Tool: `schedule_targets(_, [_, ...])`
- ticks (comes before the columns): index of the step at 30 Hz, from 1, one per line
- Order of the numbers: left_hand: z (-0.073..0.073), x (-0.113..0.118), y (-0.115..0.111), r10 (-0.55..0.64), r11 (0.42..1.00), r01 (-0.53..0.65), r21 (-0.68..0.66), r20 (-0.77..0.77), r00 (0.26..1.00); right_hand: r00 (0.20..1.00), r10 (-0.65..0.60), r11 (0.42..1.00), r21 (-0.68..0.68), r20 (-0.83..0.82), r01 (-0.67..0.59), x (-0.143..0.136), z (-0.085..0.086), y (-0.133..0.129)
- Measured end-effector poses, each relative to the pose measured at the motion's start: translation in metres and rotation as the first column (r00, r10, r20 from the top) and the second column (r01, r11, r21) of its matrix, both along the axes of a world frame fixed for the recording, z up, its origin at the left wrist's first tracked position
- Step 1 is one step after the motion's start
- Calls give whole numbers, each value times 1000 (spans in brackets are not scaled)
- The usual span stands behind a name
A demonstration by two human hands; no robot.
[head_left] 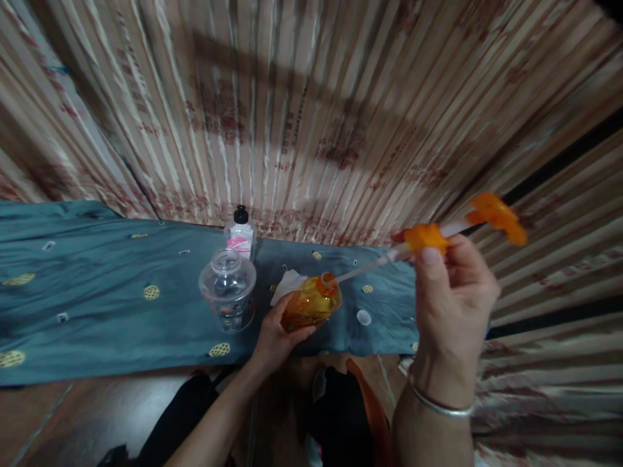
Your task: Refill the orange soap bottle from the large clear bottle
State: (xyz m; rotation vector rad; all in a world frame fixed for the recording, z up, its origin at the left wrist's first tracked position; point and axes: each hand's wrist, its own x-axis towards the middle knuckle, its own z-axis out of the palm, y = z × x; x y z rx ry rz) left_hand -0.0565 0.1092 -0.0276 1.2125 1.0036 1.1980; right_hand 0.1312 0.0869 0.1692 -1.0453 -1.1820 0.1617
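My left hand (280,334) is wrapped round an amber, see-through bottle (311,303), tilted with its open neck toward the right. Between the thumb and fingers of my right hand (450,285) is an orange pump head (426,239) with a white stem and an orange spout. Its pale dip tube (367,267) slants down to the left, and the tip reaches the bottle's mouth; how far inside it goes is hard to see. Behind the bottle lies a crumpled white tissue (290,284), partly covered by it.
Left of the bottle stands a clear plastic container (228,285) with a funnel-like top. Behind it is a white bottle with a black cap (241,233). A small white cap (363,317) lies on the blue-green cloth (107,311). Pleated curtains (272,130) hang behind and at right.
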Motion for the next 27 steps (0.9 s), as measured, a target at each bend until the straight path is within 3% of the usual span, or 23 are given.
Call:
schedule_targets(4, [0, 0, 1, -14, 1000, 14, -20, 15, 1000, 998, -55, 991, 126, 1, 55, 13, 31, 0])
schedule_targets(11, [-3, 0, 2, -12, 1000, 12, -24, 0, 1000, 994, 96, 973, 205, 59, -106, 30, 64, 12])
schedule_targets(16, [-2, 1, 3, -19, 999, 19, -31, 4, 1000, 992, 113, 974, 190, 55, -121, 39, 73, 16])
schedule_targets(27, [-3, 6, 5, 5, 999, -5, -47, 6, 1000, 990, 57, 975, 208, 129, -84, 48, 76, 9])
